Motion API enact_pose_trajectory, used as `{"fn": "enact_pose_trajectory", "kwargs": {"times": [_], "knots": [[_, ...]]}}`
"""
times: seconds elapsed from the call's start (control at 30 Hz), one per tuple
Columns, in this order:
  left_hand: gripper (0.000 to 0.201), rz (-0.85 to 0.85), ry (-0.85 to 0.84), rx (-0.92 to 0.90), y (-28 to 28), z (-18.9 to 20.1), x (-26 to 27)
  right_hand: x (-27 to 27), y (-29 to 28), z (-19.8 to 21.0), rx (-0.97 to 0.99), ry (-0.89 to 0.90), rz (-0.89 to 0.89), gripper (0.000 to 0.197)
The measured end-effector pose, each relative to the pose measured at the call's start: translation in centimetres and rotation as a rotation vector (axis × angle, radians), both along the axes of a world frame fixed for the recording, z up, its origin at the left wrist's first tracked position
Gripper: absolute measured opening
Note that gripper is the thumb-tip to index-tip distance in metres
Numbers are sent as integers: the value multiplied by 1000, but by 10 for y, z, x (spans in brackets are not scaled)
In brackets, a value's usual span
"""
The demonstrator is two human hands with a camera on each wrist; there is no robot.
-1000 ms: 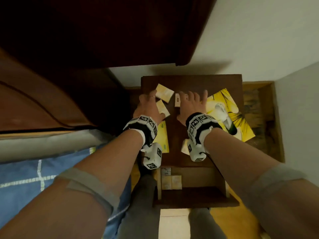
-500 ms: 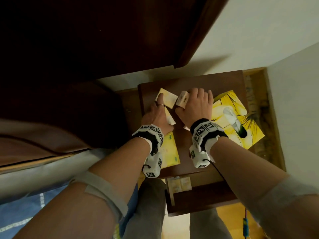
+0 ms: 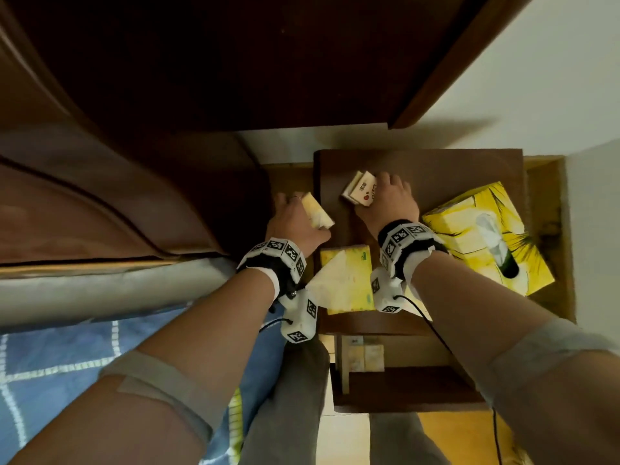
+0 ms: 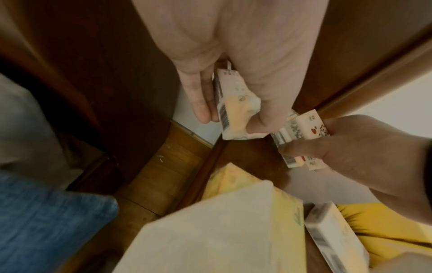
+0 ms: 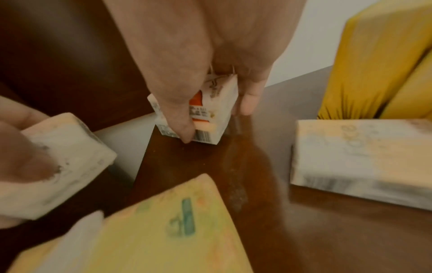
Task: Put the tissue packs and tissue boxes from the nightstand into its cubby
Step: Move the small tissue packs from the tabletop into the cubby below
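2 small pale tissue packs (image 3: 365, 358) already sit in the dark wooden cubby (image 3: 402, 385), low in the frame. Left hand (image 3: 293, 223) pinches 1 soft cream pack (image 3: 317, 211); right hand (image 3: 391, 204) pinches white packs (image 3: 360, 189). Big yellow tissue box (image 3: 469, 229) and flat yellow pack (image 3: 349, 280) wait on top.

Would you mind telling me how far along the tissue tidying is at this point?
Early on. Some small packs already stand in the cubby. The left hand grips one pack, and the right hand grips a few more. The yellow tissue box and soft pack remain on the nightstand.
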State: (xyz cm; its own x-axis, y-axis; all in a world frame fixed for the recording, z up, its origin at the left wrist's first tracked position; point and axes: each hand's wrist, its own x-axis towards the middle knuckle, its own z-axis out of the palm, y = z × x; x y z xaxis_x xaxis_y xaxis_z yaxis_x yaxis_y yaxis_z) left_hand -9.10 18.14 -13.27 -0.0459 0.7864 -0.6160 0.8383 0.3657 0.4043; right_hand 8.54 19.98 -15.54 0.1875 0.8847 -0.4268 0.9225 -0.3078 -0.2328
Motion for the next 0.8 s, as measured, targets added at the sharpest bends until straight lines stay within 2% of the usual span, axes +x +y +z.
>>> {"fn": "enact_pose_trajectory", "kwargs": {"times": [0.3,0.47,0.57,0.67,0.73,0.8], "knots": [[78,132,-4,91,-88,36,44,30,-100,44,91,213,-16,52],[76,188,-44,133,-181,52,83,74,-195,62,-94,275,70,60],[77,203,-80,45,-238,46,98,97,-247,45,-319,234,97,75],[76,211,-29,-65,-285,23,100,109,-291,11,-551,214,13,62],[77,199,10,-112,-306,4,97,109,-311,-14,-625,191,-49,60],[78,233,11,-133,-321,-17,88,97,-320,-38,-610,171,-100,65]]}}
